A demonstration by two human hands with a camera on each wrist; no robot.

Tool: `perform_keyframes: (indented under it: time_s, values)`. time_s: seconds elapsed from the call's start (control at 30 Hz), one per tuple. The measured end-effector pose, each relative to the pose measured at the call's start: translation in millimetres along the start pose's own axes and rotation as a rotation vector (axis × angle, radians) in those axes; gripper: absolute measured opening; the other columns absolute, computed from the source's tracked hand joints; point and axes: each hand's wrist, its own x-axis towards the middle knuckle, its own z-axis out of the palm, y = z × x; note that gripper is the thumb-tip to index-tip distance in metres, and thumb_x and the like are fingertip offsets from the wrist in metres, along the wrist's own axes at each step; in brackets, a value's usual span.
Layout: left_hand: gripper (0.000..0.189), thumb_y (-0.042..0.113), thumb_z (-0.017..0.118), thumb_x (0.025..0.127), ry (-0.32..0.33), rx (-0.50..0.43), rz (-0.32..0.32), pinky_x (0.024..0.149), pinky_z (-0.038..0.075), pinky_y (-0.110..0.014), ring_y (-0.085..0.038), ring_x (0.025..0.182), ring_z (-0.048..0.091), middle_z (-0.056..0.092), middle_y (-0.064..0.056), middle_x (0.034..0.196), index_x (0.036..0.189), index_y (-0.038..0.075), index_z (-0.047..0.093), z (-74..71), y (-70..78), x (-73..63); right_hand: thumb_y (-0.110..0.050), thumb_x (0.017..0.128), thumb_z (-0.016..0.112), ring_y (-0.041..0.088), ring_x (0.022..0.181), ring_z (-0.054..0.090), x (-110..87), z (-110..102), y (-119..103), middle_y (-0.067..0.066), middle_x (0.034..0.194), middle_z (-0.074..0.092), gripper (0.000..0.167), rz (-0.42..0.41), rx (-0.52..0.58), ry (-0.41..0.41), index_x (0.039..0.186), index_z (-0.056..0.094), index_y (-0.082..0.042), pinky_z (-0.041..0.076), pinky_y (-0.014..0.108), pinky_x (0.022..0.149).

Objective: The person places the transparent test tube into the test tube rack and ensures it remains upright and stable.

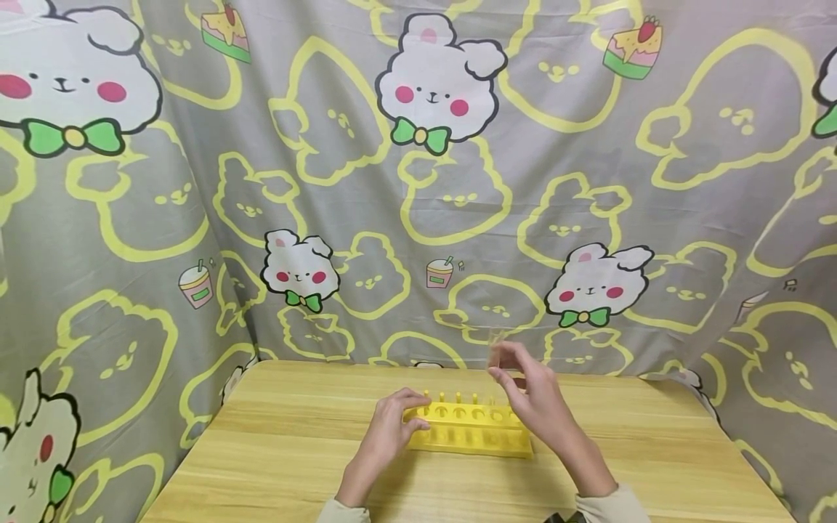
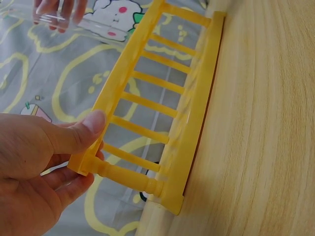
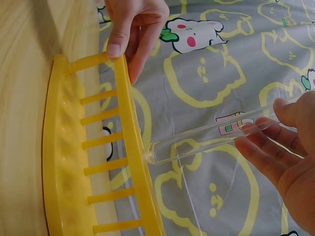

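Note:
A yellow plastic test tube rack [image 1: 467, 430] stands on the wooden table, with a row of round holes along its top and short pegs behind them. At its left end my left hand [image 1: 394, 421] grips the top bar, thumb in front and fingers behind, as the left wrist view shows. My right hand [image 1: 532, 388] pinches a clear glass test tube [image 3: 192, 142] between thumb and fingers above the rack's right part. In the right wrist view the tube's rounded bottom is right at the rack's top bar. The tube looks see-through, with nothing visible inside.
The wooden table [image 1: 281, 436] extends around the rack on both sides. Behind and beside it hangs a grey curtain [image 1: 405, 305] printed with white rabbits and yellow outlines. A small dark object [image 1: 565, 518] shows at the bottom edge near the right sleeve.

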Motion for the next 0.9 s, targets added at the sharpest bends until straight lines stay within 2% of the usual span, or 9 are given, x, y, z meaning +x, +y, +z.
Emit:
perform_keyframes:
  time_s: [0.17, 0.4, 0.57, 0.9]
  values:
    - [0.037, 0.007, 0.086, 0.077, -0.002, 0.002, 0.0, 0.093, 0.06, -0.039, -0.028, 0.103, 0.071, 0.074, -0.008, 0.109, 0.112, 0.0, 0.076, -0.1, -0.3, -0.3, 0.002, 0.094, 0.071, 0.014, 0.094, 0.072, 0.7, 2.3, -0.9, -0.008, 0.099, 0.069, 0.033, 0.013, 0.012, 0.007, 0.125, 0.062, -0.008, 0.064, 0.027, 0.07]
    - [0.037, 0.005, 0.086, 0.077, -0.003, -0.006, 0.001, 0.093, 0.06, -0.039, -0.029, 0.103, 0.071, 0.074, -0.009, 0.109, 0.112, -0.001, 0.076, -0.5, 0.9, -0.5, 0.001, 0.094, 0.072, 0.014, 0.092, 0.072, 0.8, 6.2, -1.9, -0.008, 0.1, 0.069, 0.037, 0.002, 0.033, 0.018, 0.124, 0.061, -0.018, 0.064, 0.025, 0.068]
    - [0.037, 0.006, 0.085, 0.077, -0.003, -0.013, 0.004, 0.093, 0.06, -0.037, -0.028, 0.104, 0.071, 0.074, -0.009, 0.109, 0.112, 0.0, 0.076, -0.7, 0.1, -0.2, 0.0, 0.094, 0.073, 0.013, 0.092, 0.071, -1.1, 9.0, -1.9, -0.009, 0.099, 0.069, 0.037, 0.025, 0.039, 0.011, 0.123, 0.061, -0.019, 0.064, 0.028, 0.068]
    - [0.036, 0.005, 0.085, 0.077, -0.004, -0.015, 0.001, 0.093, 0.06, -0.038, -0.029, 0.103, 0.071, 0.074, -0.009, 0.109, 0.112, 0.0, 0.076, -0.5, -0.9, -1.0, 0.001, 0.094, 0.072, 0.017, 0.09, 0.072, -4.2, 14.2, -0.8, -0.009, 0.099, 0.069, 0.038, 0.041, 0.06, 0.021, 0.125, 0.061, -0.018, 0.063, 0.024, 0.067]
